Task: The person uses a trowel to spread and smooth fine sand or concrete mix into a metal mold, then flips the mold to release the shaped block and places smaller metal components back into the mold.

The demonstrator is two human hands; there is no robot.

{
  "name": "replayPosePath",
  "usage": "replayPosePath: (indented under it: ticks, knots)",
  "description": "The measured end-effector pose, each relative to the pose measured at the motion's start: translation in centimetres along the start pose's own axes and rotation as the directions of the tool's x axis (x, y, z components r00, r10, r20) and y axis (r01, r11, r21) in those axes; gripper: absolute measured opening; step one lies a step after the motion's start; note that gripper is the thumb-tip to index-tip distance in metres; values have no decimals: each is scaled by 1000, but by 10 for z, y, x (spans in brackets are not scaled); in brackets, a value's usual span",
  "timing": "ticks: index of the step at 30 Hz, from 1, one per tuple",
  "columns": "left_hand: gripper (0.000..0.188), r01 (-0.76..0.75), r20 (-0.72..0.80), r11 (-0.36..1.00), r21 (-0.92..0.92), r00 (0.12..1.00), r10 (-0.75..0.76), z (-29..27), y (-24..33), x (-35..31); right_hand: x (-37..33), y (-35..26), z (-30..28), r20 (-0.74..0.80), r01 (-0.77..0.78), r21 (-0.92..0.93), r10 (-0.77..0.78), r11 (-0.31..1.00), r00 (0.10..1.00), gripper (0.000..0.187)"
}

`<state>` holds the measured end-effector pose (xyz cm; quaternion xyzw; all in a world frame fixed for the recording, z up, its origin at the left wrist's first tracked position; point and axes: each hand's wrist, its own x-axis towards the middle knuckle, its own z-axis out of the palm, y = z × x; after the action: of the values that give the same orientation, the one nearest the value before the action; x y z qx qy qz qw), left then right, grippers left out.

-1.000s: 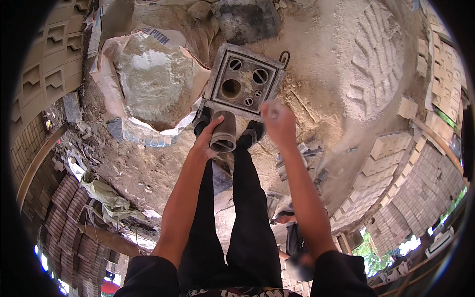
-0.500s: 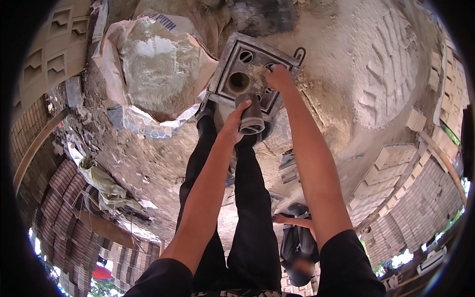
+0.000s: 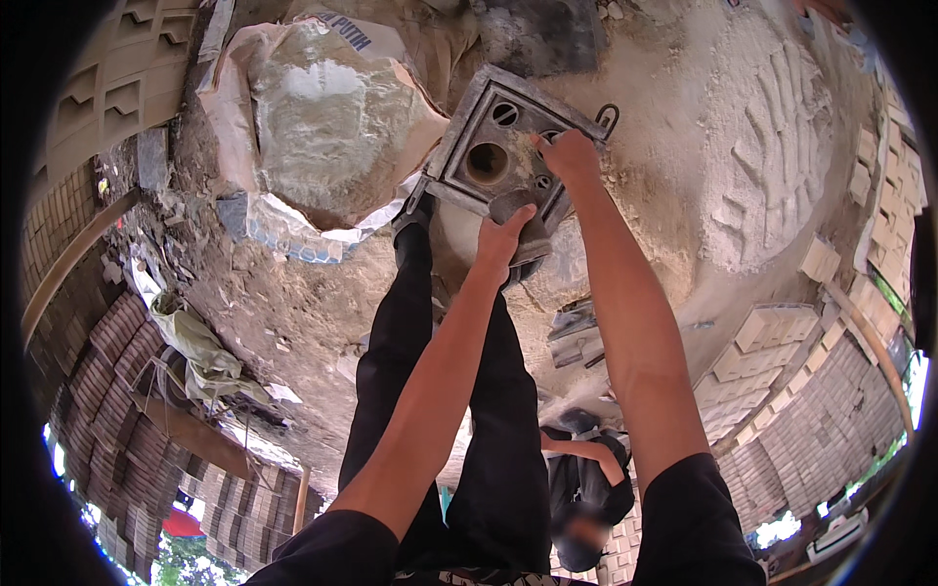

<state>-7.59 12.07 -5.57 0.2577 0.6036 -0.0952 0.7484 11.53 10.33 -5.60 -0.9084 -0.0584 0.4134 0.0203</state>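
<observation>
A square grey metal mould (image 3: 459, 146) with a raised rim and round openings lies on the ground in front of my feet. Bars cross some of its openings; one larger round hole (image 3: 487, 163) is dark inside. My left hand (image 3: 503, 237) is wrapped round a short, dusty grey tube (image 3: 533, 244) at the mould's near edge. At the mould's right side, my right hand (image 3: 572, 156) has its fingers closed at another round opening, and they hide what they grip. Pale sandy grains lie on the mould's face between the openings.
Left of the mould stands an open sack (image 3: 327, 127) of greyish powder. A pale powder heap (image 3: 767, 146) spreads on the right. A dark flat sheet (image 3: 537, 37) lies beyond the mould. Stacked blocks (image 3: 127, 381) line both sides. Another person (image 3: 586, 479) is behind me at lower right.
My left hand has turned the grey tube and moved slightly right, so its open near end no longer shows. My right hand stays at its opening. The whole view has shifted a little.
</observation>
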Motion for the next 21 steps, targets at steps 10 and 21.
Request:
replayPosePath:
  ticks: [10, 21]
  knots:
    - [78, 70, -7, 993, 97, 998, -69, -1, 10, -5, -8, 8, -14, -7, 77, 16, -77, 997, 997, 75]
    - [68, 38, -66, 978, 205, 998, -25, 8, 11, -6, -73, -13, -120, -163, 136, 80, -122, 987, 979, 65]
